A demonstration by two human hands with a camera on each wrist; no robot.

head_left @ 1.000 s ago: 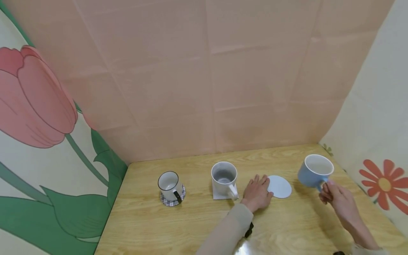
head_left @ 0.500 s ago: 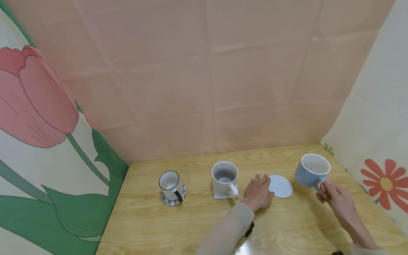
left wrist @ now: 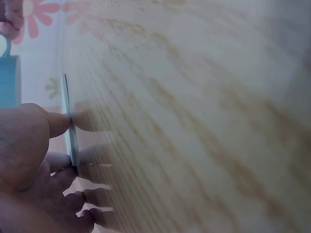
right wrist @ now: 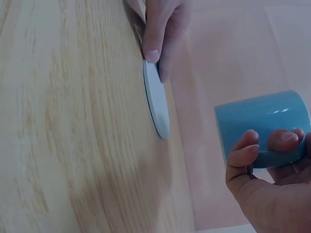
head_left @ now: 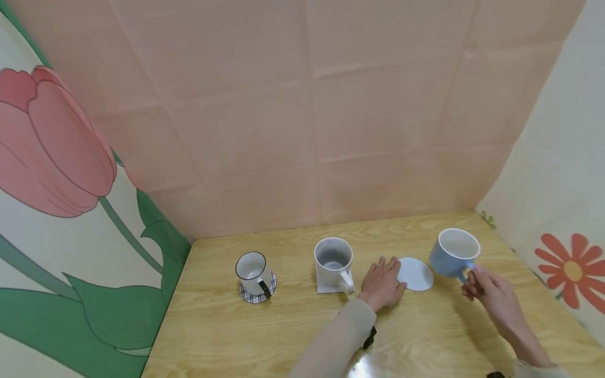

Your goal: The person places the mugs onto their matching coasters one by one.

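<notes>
By its handle, my right hand grips a light blue mug, raised above the table. The right wrist view shows this blue mug with fingers curled at its handle. A round, pale coaster lies flat to its left. Spread fairly straight on the table, my left hand touches the coaster's left rim with thumb and forefinger. In the left wrist view, the coaster appears edge-on beside the thumb. A white mug stands on a square white coaster, close left of that hand.
Farther left, a small white mug with a black rim and black handle stands on a round checked coaster. The wood-grain table meets a pink cloth backdrop behind, with printed flower panels at both sides.
My right hand has carried the blue mug a short way left, nearer to the round coaster. My left hand has stayed at the coaster's rim.
</notes>
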